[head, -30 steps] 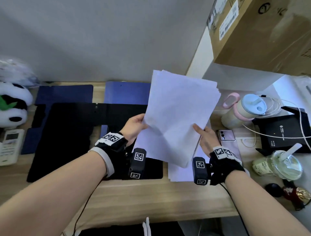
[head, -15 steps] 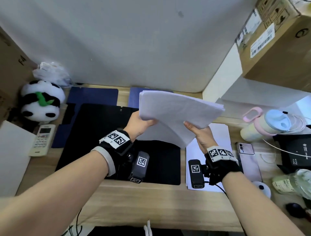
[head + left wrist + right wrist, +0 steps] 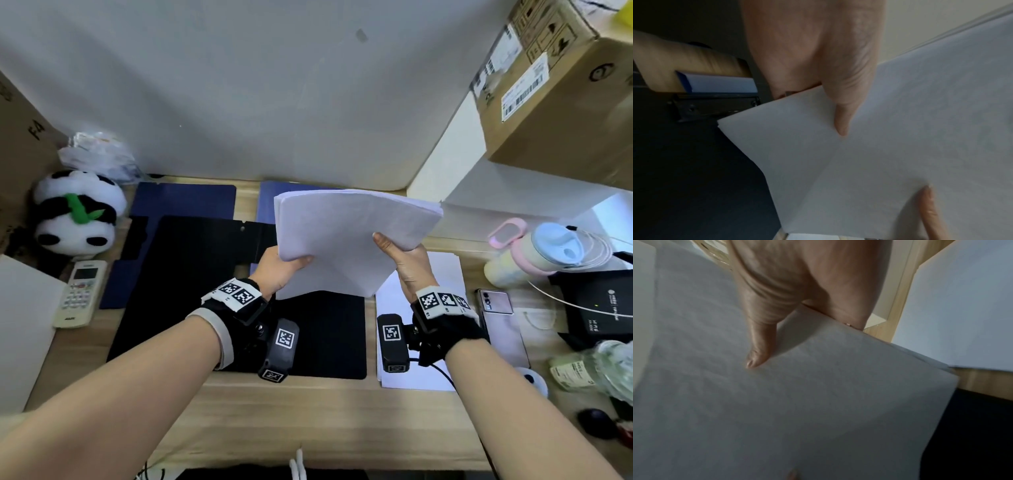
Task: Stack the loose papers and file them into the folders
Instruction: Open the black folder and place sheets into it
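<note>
I hold a stack of white papers (image 3: 346,236) in the air above the desk, sagging toward me. My left hand (image 3: 286,265) pinches its left edge, thumb on top (image 3: 840,125), fingers underneath. My right hand (image 3: 399,255) grips the right edge the same way, thumb (image 3: 758,353) pressed on the top sheet. Below lies an open black folder (image 3: 191,284). Two blue folders (image 3: 185,200) lie behind it by the wall. More white sheets (image 3: 442,274) rest on the desk under my right wrist.
A panda plush (image 3: 77,212) and a remote (image 3: 80,293) sit at the left. A phone (image 3: 496,305), a pastel bottle (image 3: 537,253), a black box (image 3: 603,305) and a plastic cup (image 3: 589,370) crowd the right. A cardboard box (image 3: 561,85) overhangs top right.
The stack has tipped from nearly upright to almost flat, its far edge lowered toward the wall. Both hands keep their hold. The head view has swung left and up.
</note>
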### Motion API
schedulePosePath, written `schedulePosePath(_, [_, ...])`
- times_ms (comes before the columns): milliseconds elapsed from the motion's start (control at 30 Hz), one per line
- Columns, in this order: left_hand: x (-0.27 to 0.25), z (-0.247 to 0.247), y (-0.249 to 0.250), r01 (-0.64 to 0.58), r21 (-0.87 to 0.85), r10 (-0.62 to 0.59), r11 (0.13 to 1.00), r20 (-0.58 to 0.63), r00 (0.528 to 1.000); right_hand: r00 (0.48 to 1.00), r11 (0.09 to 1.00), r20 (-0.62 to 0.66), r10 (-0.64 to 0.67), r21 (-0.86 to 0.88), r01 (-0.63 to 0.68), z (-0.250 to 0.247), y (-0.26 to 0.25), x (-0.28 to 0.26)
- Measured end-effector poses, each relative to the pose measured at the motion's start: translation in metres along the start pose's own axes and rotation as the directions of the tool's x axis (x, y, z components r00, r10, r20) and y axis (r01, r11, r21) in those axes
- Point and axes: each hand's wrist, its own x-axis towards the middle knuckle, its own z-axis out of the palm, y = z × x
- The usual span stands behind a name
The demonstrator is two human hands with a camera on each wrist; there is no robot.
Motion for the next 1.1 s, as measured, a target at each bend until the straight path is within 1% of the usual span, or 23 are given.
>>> schedulePosePath(100, [0.002,0.003,0.001,-0.01,-0.02,0.01,1.0,-0.007,1.0,0.999,0.998,-0.007,0.052,-0.035,-0.053,-0.001,0.008,0.0])
schedulePosePath(200, [0.006,0.001,0.008,-0.043,-0.07,0.044,0.997,0.003,0.999,1.0,0.999,0.003,0.02,0.027,-0.02,0.0,0.002,0.001])
schedulePosePath(267, [0.01,-0.003,0.01,-0.049,-0.059,0.051,0.997,0.033,0.998,1.0,0.999,0.028,0.001,0.046,-0.002,-0.002,-0.001,0.004])
schedulePosePath(300, [0.012,-0.005,0.009,-0.04,-0.031,0.041,0.999,0.049,0.998,0.999,1.0,0.039,0.01,0.021,-0.01,-0.004,0.0,0.004])
schedulePosePath(367, [0.015,-0.007,0.005,-0.015,0.028,0.013,0.999,0.063,0.998,0.996,0.995,0.056,0.067,-0.079,-0.062,-0.009,0.009,0.005])
schedulePosePath(433, [0.016,-0.005,-0.001,0.002,0.058,-0.004,0.998,0.047,0.999,0.99,0.979,0.048,0.136,-0.159,-0.127,-0.013,0.021,0.004])
schedulePosePath(467, [0.016,-0.003,-0.003,0.007,0.062,-0.01,0.998,0.04,0.999,0.988,0.974,0.039,0.15,-0.177,-0.14,-0.013,0.026,0.004])
schedulePosePath(633, [0.019,0.005,-0.004,0.059,0.001,-0.059,0.998,0.032,0.998,0.992,0.965,-0.006,0.128,-0.228,-0.126,-0.01,0.031,0.006])
schedulePosePath(733, [0.017,0.004,-0.009,0.078,-0.028,-0.077,0.997,0.03,0.997,0.991,0.953,-0.005,0.135,-0.274,-0.131,-0.006,0.033,0.004])
schedulePosePath(833, [0.013,0.001,-0.024,0.11,-0.072,-0.112,0.991,-0.022,0.993,0.977,0.937,0.031,0.209,-0.292,-0.191,-0.003,0.042,-0.001])
schedulePosePath(900, [0.01,-0.001,-0.036,0.122,-0.107,-0.129,0.987,-0.06,0.99,0.967,0.927,0.018,0.254,-0.29,-0.239,0.0,0.051,-0.005])
schedulePosePath(1000, [0.005,-0.003,-0.048,0.151,-0.119,-0.16,0.981,-0.072,0.984,0.939,0.913,-0.006,0.343,-0.235,-0.335,0.001,0.066,-0.006])
schedulePosePath(1033, [0.004,-0.004,-0.052,0.16,-0.108,-0.168,0.981,-0.075,0.983,0.927,0.899,0.002,0.376,-0.243,-0.365,0.0,0.071,-0.006])
schedulePosePath(1100, [0.003,-0.008,-0.06,0.193,-0.086,-0.2,0.977,-0.077,0.977,0.899,0.846,0.019,0.437,-0.348,-0.404,-0.004,0.082,-0.006])
